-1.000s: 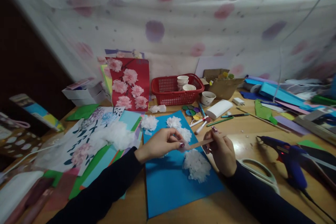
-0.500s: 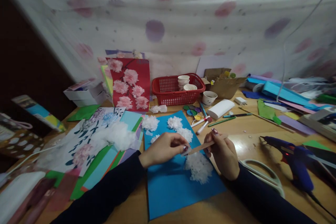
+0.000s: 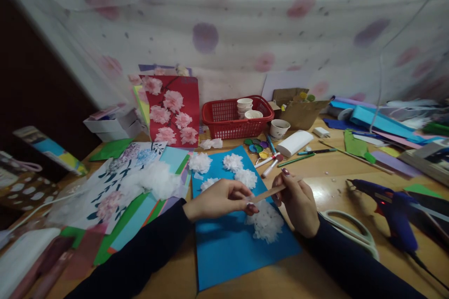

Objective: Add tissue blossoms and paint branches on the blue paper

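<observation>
Basically both hands are mid-frame, above the blue sheet (image 3: 228,257), forearms in dark sleeves coming up from the lower left & lower right corners. L hand (image 3: 219,200): back of hand up, wrist near straight, fingers curled, pointing R; grip closed in a pinch on a small pale bit (image 3: 249,199), exact shape too small to tell. R hand (image 3: 298,203): turned on its side, knuckles up, fingers bent in; grip closed on the stick (image 3: 268,193), one fingertip on top. Stick slants down-left across frame ctr, its tip at L hand's fingertips.

Blue sheet lies flat, ctr to lower ctr, w/ white flowers on its upper part, e.g. one at upper L corner (image 3: 199,162), plus a big flower (image 3: 267,222) at its R side, just below the stick. Glue gun (image 3: 389,208) on its side at R of frame, red light on; scissors (image 3: 352,231) beside R sleeve, lower R. Red basket (image 3: 233,126) w/ cups (image 3: 244,103) upper ctr; red card (image 3: 175,112) w/ pink flowers stands to its L. White fluff (image 3: 159,180) mid-left, on papers.
</observation>
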{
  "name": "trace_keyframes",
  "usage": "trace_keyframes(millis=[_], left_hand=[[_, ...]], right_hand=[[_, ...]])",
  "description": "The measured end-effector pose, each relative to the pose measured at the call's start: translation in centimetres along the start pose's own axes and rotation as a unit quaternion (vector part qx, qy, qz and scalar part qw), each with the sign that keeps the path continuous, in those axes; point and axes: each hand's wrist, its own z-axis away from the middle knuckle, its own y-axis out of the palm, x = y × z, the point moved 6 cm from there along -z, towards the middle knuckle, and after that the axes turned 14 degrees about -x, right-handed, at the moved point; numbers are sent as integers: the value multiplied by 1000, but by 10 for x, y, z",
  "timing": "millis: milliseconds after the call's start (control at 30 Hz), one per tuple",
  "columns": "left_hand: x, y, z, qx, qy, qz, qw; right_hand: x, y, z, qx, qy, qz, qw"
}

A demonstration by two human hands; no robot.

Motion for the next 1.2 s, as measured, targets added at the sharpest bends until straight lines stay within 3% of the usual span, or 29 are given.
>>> trace_keyframes(millis=[133,400,1200], left_hand=[[2,-3,-1,4,-24,55,998],[1,-6,-2,9,2,75,997],[5,0,-1,13,4,73,997]], right_hand=[[1,-6,-4,-27,18,-13,999],[4,-20,-13,-126,31,-41,991],[-2,-12,-10,-101,69,-52,991]])
